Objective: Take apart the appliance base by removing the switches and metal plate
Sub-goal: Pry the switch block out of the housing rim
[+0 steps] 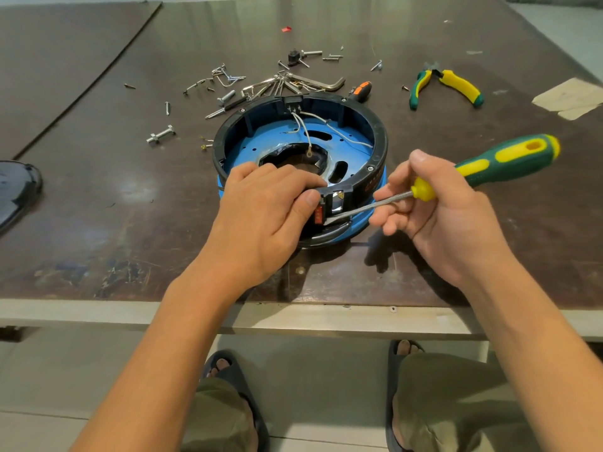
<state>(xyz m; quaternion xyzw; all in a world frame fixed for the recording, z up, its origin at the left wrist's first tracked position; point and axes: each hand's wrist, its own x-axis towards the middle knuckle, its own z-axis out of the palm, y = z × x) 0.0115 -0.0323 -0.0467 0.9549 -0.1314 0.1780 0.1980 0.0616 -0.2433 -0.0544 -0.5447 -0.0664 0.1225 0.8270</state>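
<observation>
Appliance base (375,148) sits on table (98,190) under left hand (261,203), fingers curled over near rim, thumb beside red switch (319,214). Right hand (447,216) wraps screwdriver (505,161), tip wedged just below that switch. Loose screws (228,79) lie beyond fingertips. Roughly midway: near switch not yet free, far-rim switch (291,104) and blue metal plate (277,135) not out yet.

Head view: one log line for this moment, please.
step: prying switch | left hand: grips base | right hand: holds screwdriver, tip at switch
</observation>
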